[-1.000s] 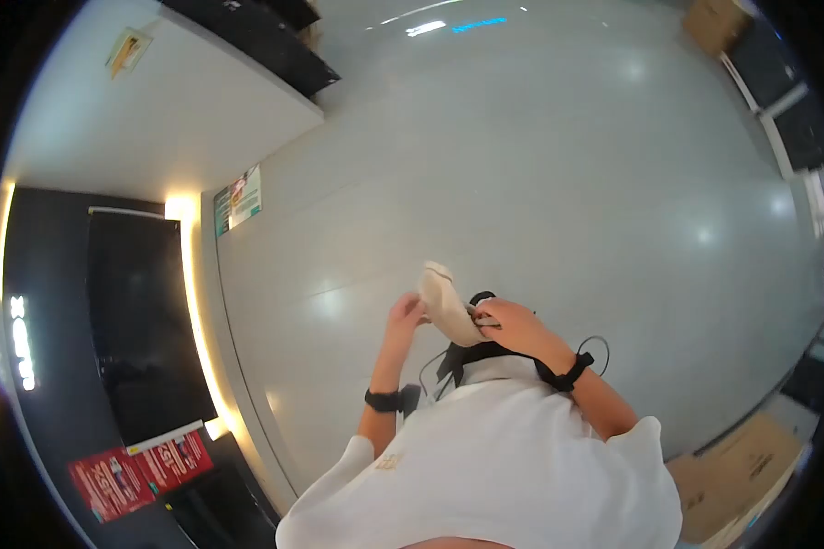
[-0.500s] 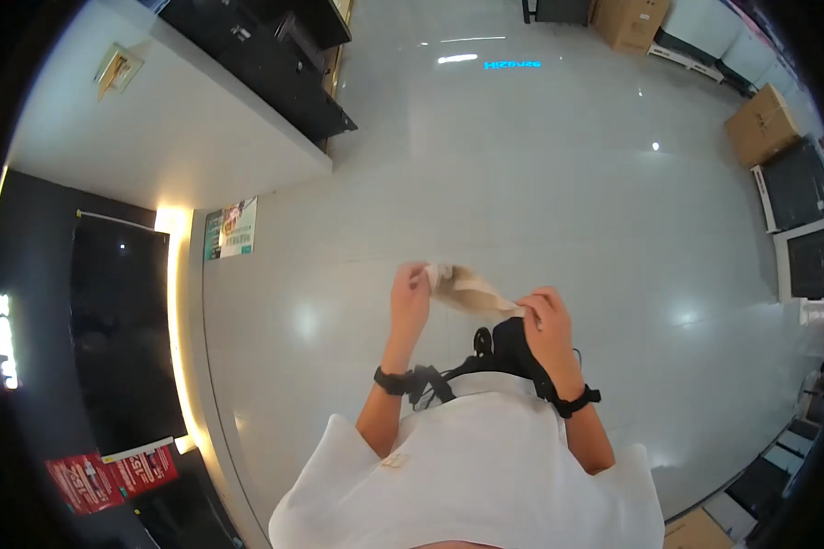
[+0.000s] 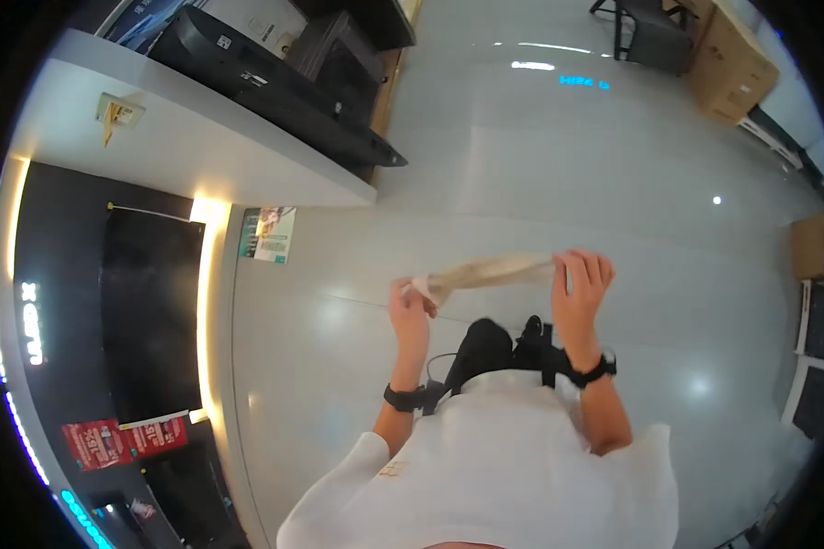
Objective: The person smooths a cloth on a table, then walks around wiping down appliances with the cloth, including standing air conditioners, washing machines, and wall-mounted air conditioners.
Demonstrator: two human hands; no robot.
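A beige cloth (image 3: 491, 273) is stretched between my two hands in front of my body, above the tiled floor. My left hand (image 3: 412, 304) pinches its left end, where a paler, whitish edge shows. At the other end, my right hand (image 3: 582, 274) grips the cloth between thumb and fingers, a little higher in the view. The cloth hangs as a long, narrow, partly blurred strip. Each wrist wears a black band. Below the hands, my dark trouser legs and a black shoe show.
On the left stands a dark wall with a black screen (image 3: 152, 316) and a lit edge strip. A white ledge (image 3: 220, 137) juts in at upper left, with black televisions (image 3: 275, 82) behind it. A cardboard box (image 3: 728, 69) and dark stool (image 3: 655, 41) stand at upper right.
My hands have moved apart, the right one going up and rightward, so the cloth is pulled longer and straighter. The view has turned and I have stepped, with the other foot now forward.
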